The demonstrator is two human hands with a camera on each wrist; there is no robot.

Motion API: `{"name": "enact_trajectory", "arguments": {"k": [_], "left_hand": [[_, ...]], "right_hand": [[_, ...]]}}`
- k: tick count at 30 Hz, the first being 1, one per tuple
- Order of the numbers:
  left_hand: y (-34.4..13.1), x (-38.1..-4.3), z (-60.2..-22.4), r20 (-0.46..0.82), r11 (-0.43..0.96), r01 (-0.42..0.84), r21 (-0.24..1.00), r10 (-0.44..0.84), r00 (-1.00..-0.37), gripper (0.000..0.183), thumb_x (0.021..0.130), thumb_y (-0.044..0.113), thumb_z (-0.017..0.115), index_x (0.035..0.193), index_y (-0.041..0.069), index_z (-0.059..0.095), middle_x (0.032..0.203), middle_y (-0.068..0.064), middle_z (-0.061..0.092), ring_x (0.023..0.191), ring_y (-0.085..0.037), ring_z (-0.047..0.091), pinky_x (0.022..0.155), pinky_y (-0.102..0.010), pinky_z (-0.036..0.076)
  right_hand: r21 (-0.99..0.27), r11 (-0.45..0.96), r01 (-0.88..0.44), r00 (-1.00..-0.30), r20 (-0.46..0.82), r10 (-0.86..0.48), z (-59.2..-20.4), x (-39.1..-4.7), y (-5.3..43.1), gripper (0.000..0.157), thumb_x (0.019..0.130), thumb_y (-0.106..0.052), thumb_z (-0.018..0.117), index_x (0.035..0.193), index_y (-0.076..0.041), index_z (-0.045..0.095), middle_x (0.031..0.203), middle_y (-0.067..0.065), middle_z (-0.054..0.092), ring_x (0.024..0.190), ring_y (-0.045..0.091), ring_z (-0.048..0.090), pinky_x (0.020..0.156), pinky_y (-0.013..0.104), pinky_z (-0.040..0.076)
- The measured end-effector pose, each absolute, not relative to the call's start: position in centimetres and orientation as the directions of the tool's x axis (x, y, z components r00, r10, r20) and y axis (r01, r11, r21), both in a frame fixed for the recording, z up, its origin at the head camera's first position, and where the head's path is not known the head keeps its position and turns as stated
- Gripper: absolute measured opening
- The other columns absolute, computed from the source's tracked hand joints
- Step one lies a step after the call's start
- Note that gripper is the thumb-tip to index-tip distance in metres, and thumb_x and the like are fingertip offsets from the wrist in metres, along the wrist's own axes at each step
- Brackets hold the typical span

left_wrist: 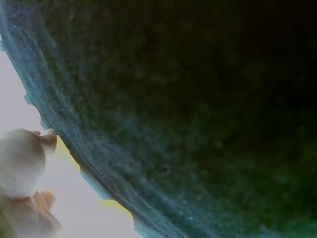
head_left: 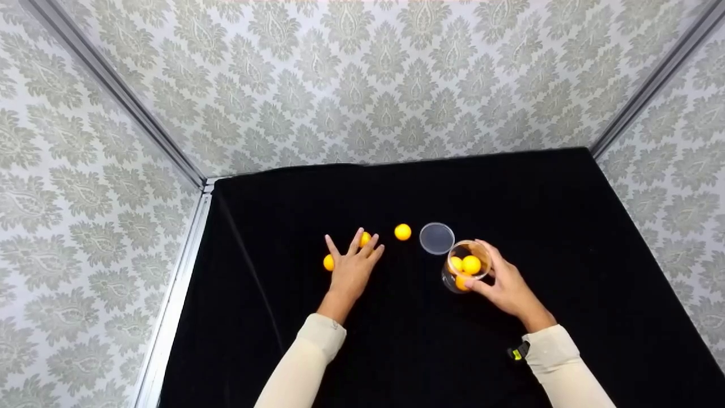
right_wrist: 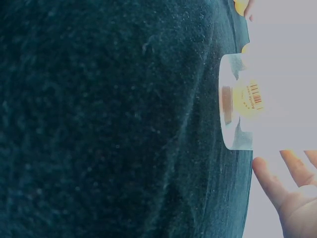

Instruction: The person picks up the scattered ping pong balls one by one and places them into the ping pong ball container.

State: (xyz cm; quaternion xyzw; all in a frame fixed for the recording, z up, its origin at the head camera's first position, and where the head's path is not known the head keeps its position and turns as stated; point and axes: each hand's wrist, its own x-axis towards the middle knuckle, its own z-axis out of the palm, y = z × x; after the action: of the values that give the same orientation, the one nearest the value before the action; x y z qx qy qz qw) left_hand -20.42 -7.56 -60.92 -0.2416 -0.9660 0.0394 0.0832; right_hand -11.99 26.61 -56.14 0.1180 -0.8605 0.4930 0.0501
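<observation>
My left hand point(head_left: 352, 271) reaches over the black cloth with its fingers spread. One orange ball point(head_left: 365, 239) shows partly between those fingers, and another ball point(head_left: 328, 262) lies by the thumb. Whether the fingertips touch either ball, I cannot tell. On the right, my right hand point(head_left: 506, 286) holds a clear plastic jar point(head_left: 451, 283) around its side, thumb toward me and fingers on the far side. Several orange balls point(head_left: 471, 264) sit inside the open-topped jar. A printed barcode label point(right_wrist: 255, 94) shows on the jar in the right wrist view.
A loose ball point(head_left: 402, 232) lies between the left hand and a round translucent lid point(head_left: 436, 238), which is flat on the cloth just beyond the jar. Patterned walls point(head_left: 385, 85) rise behind and at both sides. A metal frame rail point(head_left: 170, 317) borders the left edge.
</observation>
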Motion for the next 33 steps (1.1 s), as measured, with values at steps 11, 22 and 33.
{"name": "enact_trajectory", "arguments": {"k": [11, 22, 33], "left_hand": [[-7.5, -20.5, -60.9, 0.163, 0.879, 0.467, -0.095, 0.477, -0.864, 0.054, 0.099, 0.002, 0.057, 0.144, 0.032, 0.058, 0.152, 0.006, 0.055, 0.157, -0.026, 0.027, 0.105, -0.089, 0.005], [-7.0, -20.3, -60.7, 0.198, 0.872, 0.482, -0.086, 0.489, -0.85, 0.05, 0.1, 0.007, 0.053, 0.143, 0.033, 0.06, 0.15, 0.007, 0.058, 0.154, -0.027, 0.033, 0.104, -0.09, 0.008], [-6.2, -20.0, -60.3, 0.228, 0.87, 0.489, -0.055, 0.488, -0.843, 0.041, 0.102, 0.027, 0.055, 0.142, 0.036, 0.06, 0.149, 0.008, 0.058, 0.154, -0.025, 0.033, 0.105, -0.089, 0.011]], "right_hand": [[-0.837, 0.486, -0.252, -0.967, 0.201, -0.155, -56.1, -12.0, 26.6, 0.085, 0.084, -0.009, 0.083, 0.154, 0.001, 0.036, 0.154, 0.025, 0.046, 0.136, 0.045, 0.051, 0.102, 0.057, 0.05], [-0.844, 0.484, -0.231, -0.972, 0.179, -0.151, -56.0, -11.9, 26.5, 0.085, 0.085, -0.01, 0.083, 0.155, -0.001, 0.036, 0.153, 0.026, 0.046, 0.138, 0.044, 0.05, 0.103, 0.058, 0.048], [-0.85, 0.48, -0.219, -0.974, 0.163, -0.157, -56.0, -11.9, 26.5, 0.085, 0.086, -0.011, 0.082, 0.156, -0.002, 0.034, 0.154, 0.026, 0.044, 0.139, 0.044, 0.048, 0.104, 0.059, 0.048]]}}
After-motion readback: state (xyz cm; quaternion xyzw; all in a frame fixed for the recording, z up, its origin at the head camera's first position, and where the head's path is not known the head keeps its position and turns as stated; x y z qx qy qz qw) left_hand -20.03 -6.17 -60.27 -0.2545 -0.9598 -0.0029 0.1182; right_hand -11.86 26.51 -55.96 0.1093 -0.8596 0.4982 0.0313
